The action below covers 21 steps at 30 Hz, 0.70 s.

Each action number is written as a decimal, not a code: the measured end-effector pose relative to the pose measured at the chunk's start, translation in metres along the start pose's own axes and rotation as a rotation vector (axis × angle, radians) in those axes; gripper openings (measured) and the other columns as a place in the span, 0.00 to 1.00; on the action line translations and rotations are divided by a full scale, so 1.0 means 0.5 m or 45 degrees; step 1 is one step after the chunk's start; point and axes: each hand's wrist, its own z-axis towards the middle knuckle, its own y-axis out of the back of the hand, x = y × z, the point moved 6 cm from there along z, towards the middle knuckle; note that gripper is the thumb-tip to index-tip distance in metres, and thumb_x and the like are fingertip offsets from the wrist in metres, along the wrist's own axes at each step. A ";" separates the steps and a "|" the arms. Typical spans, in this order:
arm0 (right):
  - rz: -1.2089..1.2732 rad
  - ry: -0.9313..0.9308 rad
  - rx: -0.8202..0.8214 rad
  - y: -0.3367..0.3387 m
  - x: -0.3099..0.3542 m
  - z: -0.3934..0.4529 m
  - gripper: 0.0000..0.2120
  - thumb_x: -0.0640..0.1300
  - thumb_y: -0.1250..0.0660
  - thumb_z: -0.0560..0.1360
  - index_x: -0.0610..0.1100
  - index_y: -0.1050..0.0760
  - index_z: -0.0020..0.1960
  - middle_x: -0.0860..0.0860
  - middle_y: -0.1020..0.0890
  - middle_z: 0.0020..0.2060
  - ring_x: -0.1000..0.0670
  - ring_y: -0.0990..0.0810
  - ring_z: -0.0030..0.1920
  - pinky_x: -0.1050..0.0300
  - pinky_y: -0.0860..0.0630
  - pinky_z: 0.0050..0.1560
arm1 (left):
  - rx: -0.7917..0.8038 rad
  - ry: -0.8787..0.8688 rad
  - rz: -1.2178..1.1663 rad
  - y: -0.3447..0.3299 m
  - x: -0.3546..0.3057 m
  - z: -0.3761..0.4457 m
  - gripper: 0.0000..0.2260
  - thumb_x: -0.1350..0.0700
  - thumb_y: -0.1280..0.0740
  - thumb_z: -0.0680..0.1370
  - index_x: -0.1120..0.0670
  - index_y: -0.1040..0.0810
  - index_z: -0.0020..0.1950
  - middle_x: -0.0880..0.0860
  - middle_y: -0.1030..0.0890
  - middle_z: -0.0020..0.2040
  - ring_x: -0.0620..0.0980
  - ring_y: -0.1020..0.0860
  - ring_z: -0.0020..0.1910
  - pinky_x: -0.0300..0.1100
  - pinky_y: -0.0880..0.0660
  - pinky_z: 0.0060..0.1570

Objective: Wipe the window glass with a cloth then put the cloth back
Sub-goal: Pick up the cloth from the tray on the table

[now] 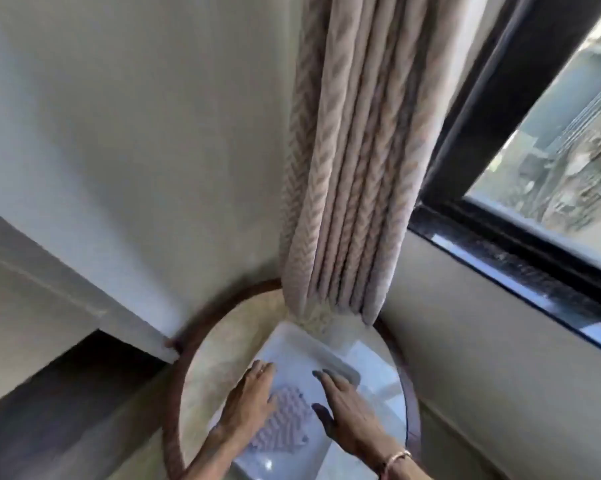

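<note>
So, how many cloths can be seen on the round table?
1. The lilac textured cloth lies in the white tray, between the left hand and right hand. Others may be hidden.

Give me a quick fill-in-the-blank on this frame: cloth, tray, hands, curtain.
1. The lilac cloth lies in a white ____ on the round table.
2. Both hands, left hand and right hand, reach down with fingers ____, gripping nothing.
3. The gathered curtain hangs ____ of the window glass.

Missing: tray; spread; left
</note>
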 end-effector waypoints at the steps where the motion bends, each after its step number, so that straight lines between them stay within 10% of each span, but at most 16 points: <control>1: 0.129 -0.111 0.191 -0.046 -0.011 0.025 0.33 0.56 0.43 0.87 0.45 0.45 0.88 0.45 0.35 0.87 0.41 0.32 0.85 0.47 0.26 0.80 | 0.099 0.035 0.088 -0.050 0.032 0.018 0.23 0.47 0.43 0.80 0.54 0.30 0.73 0.54 0.27 0.72 0.56 0.25 0.70 0.52 0.23 0.66; 10: 0.363 -0.371 0.439 -0.244 -0.058 0.095 0.36 0.42 0.30 0.84 0.45 0.42 0.87 0.38 0.26 0.79 0.35 0.26 0.79 0.45 0.28 0.80 | 0.231 0.115 0.289 -0.191 0.143 0.043 0.13 0.51 0.27 0.76 0.57 0.20 0.56 0.58 0.18 0.57 0.62 0.21 0.62 0.52 0.24 0.61; 14: 0.356 -0.314 0.411 -0.179 -0.051 0.078 0.44 0.50 0.20 0.78 0.50 0.40 0.87 0.39 0.31 0.80 0.38 0.32 0.82 0.46 0.31 0.85 | 0.322 -0.009 -0.163 -0.134 0.080 0.022 0.05 0.54 0.29 0.70 0.45 0.20 0.43 0.42 0.21 0.43 0.43 0.19 0.47 0.48 0.21 0.51; 17: 0.352 -0.097 0.355 -0.026 -0.009 0.070 0.43 0.48 0.18 0.76 0.55 0.36 0.85 0.48 0.36 0.88 0.46 0.38 0.88 0.53 0.36 0.84 | 0.376 -0.179 -0.343 0.001 -0.028 0.021 0.06 0.58 0.31 0.69 0.48 0.19 0.43 0.50 0.14 0.41 0.36 0.21 0.39 0.40 0.25 0.43; 19: 0.406 -0.006 0.307 0.094 0.025 0.053 0.25 0.42 0.23 0.79 0.65 0.21 0.70 0.68 0.17 0.70 0.64 0.20 0.70 0.66 0.25 0.66 | 0.307 -0.339 -0.383 0.117 -0.115 0.027 0.09 0.60 0.31 0.69 0.48 0.16 0.45 0.53 0.12 0.44 0.35 0.20 0.41 0.36 0.25 0.44; 21: 0.457 0.060 0.174 0.224 0.043 0.031 0.14 0.45 0.28 0.81 0.65 0.20 0.45 0.72 0.20 0.35 0.69 0.24 0.37 0.69 0.31 0.40 | 0.195 -0.470 -0.424 0.252 -0.214 0.022 0.08 0.58 0.27 0.70 0.49 0.14 0.47 0.49 0.11 0.46 0.33 0.18 0.43 0.33 0.24 0.45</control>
